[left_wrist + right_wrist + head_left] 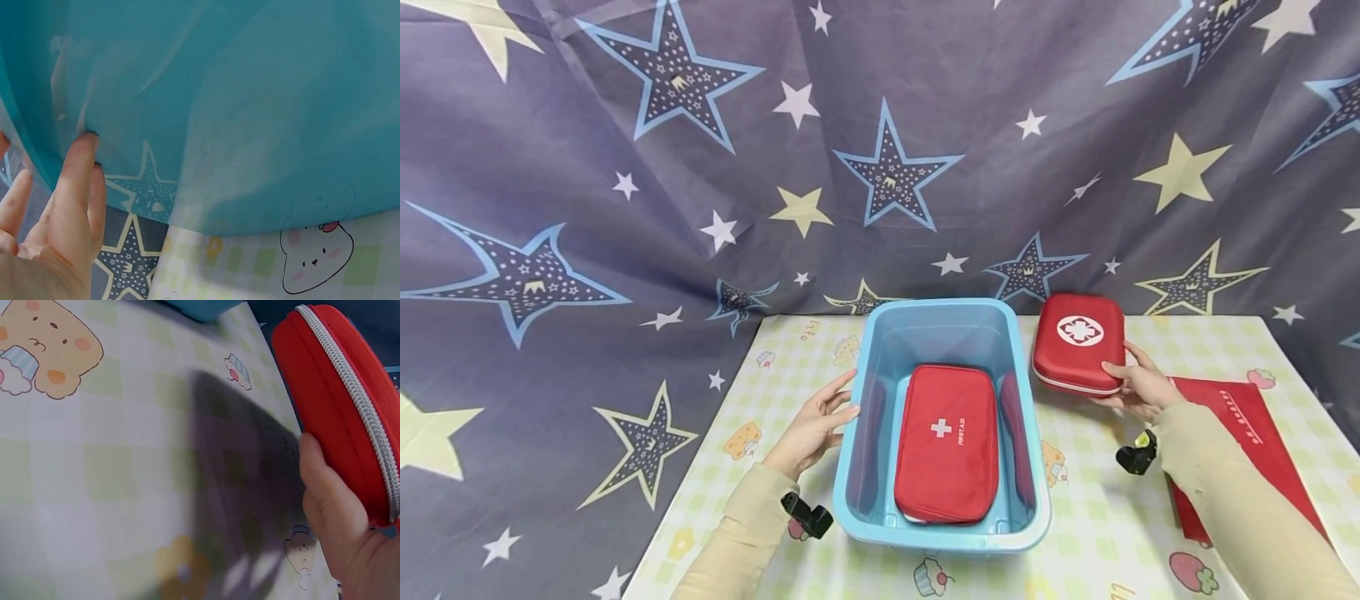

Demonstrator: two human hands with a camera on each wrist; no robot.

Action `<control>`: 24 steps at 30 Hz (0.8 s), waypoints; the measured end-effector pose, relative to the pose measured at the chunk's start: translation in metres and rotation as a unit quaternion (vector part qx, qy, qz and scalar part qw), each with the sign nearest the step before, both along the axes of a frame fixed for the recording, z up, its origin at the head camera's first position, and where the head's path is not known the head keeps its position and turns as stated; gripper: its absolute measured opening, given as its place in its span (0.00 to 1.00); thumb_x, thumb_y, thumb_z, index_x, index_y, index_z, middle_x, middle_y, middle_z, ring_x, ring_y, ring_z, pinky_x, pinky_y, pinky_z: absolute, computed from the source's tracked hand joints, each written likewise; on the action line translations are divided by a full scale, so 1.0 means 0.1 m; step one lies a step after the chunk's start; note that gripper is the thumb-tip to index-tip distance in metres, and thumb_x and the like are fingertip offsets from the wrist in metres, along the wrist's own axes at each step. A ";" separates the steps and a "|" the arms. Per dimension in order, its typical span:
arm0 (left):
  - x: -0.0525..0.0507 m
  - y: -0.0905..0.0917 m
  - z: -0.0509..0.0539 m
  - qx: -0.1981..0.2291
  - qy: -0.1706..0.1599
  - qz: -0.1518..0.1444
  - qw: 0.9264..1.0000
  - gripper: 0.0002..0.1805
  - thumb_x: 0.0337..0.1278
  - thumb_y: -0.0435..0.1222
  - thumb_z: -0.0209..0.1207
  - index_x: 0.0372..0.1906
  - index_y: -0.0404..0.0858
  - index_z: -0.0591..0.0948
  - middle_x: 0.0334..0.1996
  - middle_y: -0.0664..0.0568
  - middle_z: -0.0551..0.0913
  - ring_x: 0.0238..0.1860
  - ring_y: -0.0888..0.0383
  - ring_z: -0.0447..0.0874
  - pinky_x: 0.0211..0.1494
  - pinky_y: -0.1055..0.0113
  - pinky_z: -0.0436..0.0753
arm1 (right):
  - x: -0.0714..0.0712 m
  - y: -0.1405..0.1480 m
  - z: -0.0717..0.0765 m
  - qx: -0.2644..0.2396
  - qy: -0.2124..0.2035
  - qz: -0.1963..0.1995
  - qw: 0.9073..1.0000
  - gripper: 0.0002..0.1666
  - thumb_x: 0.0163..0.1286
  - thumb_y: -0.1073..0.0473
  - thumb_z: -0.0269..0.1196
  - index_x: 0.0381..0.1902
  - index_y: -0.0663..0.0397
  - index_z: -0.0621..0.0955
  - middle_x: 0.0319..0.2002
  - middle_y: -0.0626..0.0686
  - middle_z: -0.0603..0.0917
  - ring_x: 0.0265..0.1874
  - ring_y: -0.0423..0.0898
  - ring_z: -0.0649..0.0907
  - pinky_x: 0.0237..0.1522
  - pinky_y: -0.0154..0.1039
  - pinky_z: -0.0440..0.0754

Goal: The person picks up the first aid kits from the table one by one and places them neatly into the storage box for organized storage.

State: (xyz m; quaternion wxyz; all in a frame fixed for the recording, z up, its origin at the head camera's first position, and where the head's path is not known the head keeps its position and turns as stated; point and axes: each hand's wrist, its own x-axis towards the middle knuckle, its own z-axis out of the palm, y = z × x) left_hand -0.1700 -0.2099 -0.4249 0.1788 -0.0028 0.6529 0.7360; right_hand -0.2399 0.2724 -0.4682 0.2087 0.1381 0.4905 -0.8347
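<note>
A blue plastic bin (943, 537) stands on the table, and a red first-aid pouch (951, 471) with a white cross lies inside it. My left hand (814, 425) is at the bin's left wall; in the left wrist view the fingers of that hand (65, 212) touch the blue wall (250, 125). My right hand (1138, 385) grips the lower right corner of a red hard case (1075, 358) with a round white emblem. In the right wrist view the zippered side of the case (337, 406) is held above the cloth by my right hand (340, 519).
A flat red bag (1255, 433) lies at the right of the table, partly under my right forearm. The table wears a checked cloth (722, 475) with cartoon prints. A dark star-patterned curtain (760, 167) hangs behind.
</note>
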 end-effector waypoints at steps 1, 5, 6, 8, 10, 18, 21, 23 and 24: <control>0.00 0.00 0.00 -0.002 0.000 -0.002 1.000 0.36 0.64 0.28 0.53 0.74 0.46 0.56 0.55 0.53 0.73 0.43 0.62 0.81 0.40 0.62 0.85 | 0.01 0.01 0.00 -0.002 0.001 -0.001 1.000 0.60 0.67 0.65 0.58 0.72 0.23 0.28 0.53 0.57 0.64 0.33 0.41 0.83 0.39 0.50 0.84; -0.02 0.01 -0.01 -0.005 -0.002 0.001 1.000 0.35 0.64 0.28 0.53 0.73 0.47 0.57 0.55 0.52 0.72 0.44 0.61 0.81 0.41 0.61 0.85 | 0.04 0.05 0.03 -0.020 0.007 -0.004 1.000 0.60 0.67 0.67 0.58 0.72 0.21 0.29 0.39 0.50 0.74 0.33 0.43 0.83 0.37 0.49 0.85; -0.02 0.01 -0.02 -0.006 -0.001 0.000 1.000 0.35 0.64 0.28 0.53 0.73 0.47 0.57 0.56 0.52 0.72 0.44 0.62 0.81 0.41 0.61 0.85 | 0.04 0.06 0.04 -0.021 0.009 -0.004 1.000 0.60 0.67 0.67 0.57 0.72 0.21 0.29 0.36 0.49 0.76 0.32 0.43 0.84 0.36 0.49 0.85; -0.02 0.01 -0.02 -0.008 -0.001 0.000 1.000 0.35 0.64 0.28 0.53 0.73 0.47 0.57 0.56 0.51 0.72 0.43 0.61 0.81 0.40 0.61 0.85 | 0.05 0.07 0.06 -0.022 0.010 -0.007 1.000 0.59 0.68 0.67 0.56 0.72 0.21 0.30 0.34 0.48 0.76 0.32 0.43 0.83 0.36 0.49 0.85; -0.02 0.02 -0.02 -0.009 -0.002 -0.001 1.000 0.35 0.64 0.28 0.53 0.73 0.47 0.57 0.56 0.51 0.72 0.43 0.61 0.81 0.40 0.62 0.85 | 0.07 0.08 0.07 -0.021 0.009 -0.007 1.000 0.58 0.68 0.67 0.56 0.72 0.21 0.30 0.38 0.48 0.74 0.32 0.43 0.83 0.36 0.49 0.85; -0.01 0.02 0.00 -0.010 -0.003 -0.002 1.000 0.35 0.64 0.28 0.53 0.73 0.47 0.57 0.56 0.50 0.72 0.42 0.62 0.81 0.38 0.63 0.85 | 0.11 0.13 0.12 -0.025 0.010 -0.007 1.000 0.58 0.69 0.67 0.55 0.72 0.22 0.29 0.40 0.49 0.73 0.31 0.42 0.82 0.38 0.51 0.85; -0.01 0.02 0.01 -0.010 -0.003 -0.002 1.000 0.36 0.64 0.29 0.54 0.74 0.47 0.57 0.57 0.49 0.72 0.42 0.62 0.81 0.38 0.63 0.85 | 0.11 0.14 0.14 -0.026 0.009 -0.005 1.000 0.58 0.70 0.67 0.54 0.71 0.21 0.28 0.47 0.52 0.67 0.32 0.43 0.83 0.38 0.51 0.85; -0.01 0.02 0.02 -0.009 -0.003 -0.002 1.000 0.36 0.64 0.29 0.54 0.74 0.47 0.56 0.58 0.49 0.71 0.42 0.62 0.81 0.39 0.63 0.85 | 0.11 0.14 0.14 -0.026 0.009 -0.005 1.000 0.58 0.70 0.68 0.54 0.71 0.21 0.28 0.49 0.54 0.64 0.33 0.43 0.83 0.39 0.51 0.85; -0.01 0.02 0.02 -0.008 -0.004 -0.002 1.000 0.36 0.64 0.29 0.54 0.74 0.47 0.56 0.58 0.49 0.71 0.42 0.62 0.81 0.38 0.63 0.85 | 0.12 0.15 0.15 -0.028 0.010 -0.006 1.000 0.58 0.69 0.68 0.54 0.71 0.20 0.28 0.48 0.54 0.65 0.33 0.43 0.83 0.39 0.51 0.84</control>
